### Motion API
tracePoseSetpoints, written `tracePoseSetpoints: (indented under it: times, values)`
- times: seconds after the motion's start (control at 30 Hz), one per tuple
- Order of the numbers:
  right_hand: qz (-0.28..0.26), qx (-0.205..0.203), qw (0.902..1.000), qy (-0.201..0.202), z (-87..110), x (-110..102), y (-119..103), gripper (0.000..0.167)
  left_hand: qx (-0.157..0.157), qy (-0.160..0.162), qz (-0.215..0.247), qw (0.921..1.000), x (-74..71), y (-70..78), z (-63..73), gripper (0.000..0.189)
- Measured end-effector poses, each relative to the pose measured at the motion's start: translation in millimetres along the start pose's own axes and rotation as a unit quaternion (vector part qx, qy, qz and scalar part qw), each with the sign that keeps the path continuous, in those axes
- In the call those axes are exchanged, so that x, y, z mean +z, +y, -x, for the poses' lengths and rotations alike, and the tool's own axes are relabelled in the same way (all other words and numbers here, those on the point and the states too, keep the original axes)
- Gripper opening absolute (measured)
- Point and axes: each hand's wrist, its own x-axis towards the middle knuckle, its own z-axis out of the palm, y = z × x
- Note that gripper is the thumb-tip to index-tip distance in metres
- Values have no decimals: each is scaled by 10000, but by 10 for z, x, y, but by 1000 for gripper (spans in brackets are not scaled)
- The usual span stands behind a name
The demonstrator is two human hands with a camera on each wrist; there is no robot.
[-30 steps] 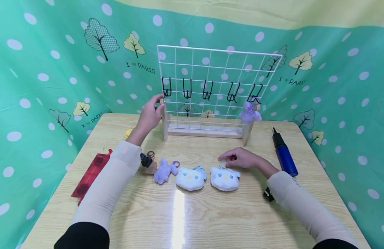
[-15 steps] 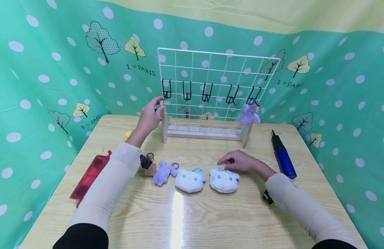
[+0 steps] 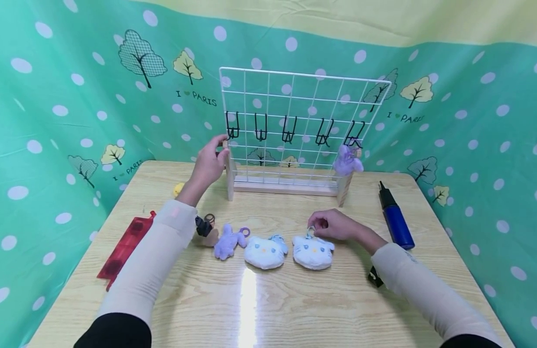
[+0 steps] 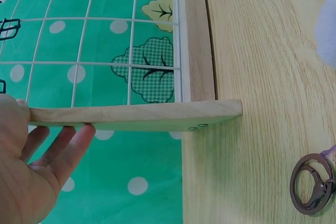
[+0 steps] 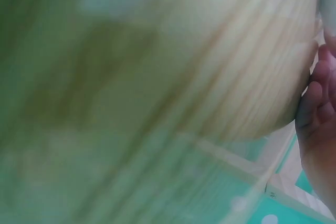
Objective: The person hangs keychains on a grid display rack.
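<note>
In the head view, my left hand [image 3: 209, 162] grips the wooden left side post [image 3: 230, 179] of a white wire grid rack [image 3: 291, 181]. The left wrist view shows its fingers [image 4: 68, 153] behind that board. My right hand [image 3: 335, 224] pinches the light blue ring [image 3: 310, 230] of a white cat-face plush keychain [image 3: 313, 254], which lies on the table. A second white cat-face plush [image 3: 265, 253] lies to its left, beside a purple plush keychain [image 3: 227, 242]. Another purple plush [image 3: 348, 162] hangs from the rack's rightmost black hook.
Several black hooks [image 3: 289, 130] line the grid. A blue hand pump [image 3: 398, 224] lies at right and a flat red item [image 3: 126, 246] at left. A brown plush keychain [image 3: 212, 237] and something yellow [image 3: 178, 188] sit near my left arm, partly hidden.
My right fingers have shifted slightly right and closed at the plush's ring. The left hand stays on the side post. The head view has tilted slightly.
</note>
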Motion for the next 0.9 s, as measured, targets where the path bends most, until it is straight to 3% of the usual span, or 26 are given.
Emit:
tracePoseSetpoints:
  times: [0.57,0.9]
  values:
    - [-106,-93,9998,128,58,-30,-9,6,-4,-6,-52,10000,6,-2,-6,50]
    - [-224,38,9997,133,134,-92,-44,18,-15,-13,-93,10000,-7,-8,-1,49]
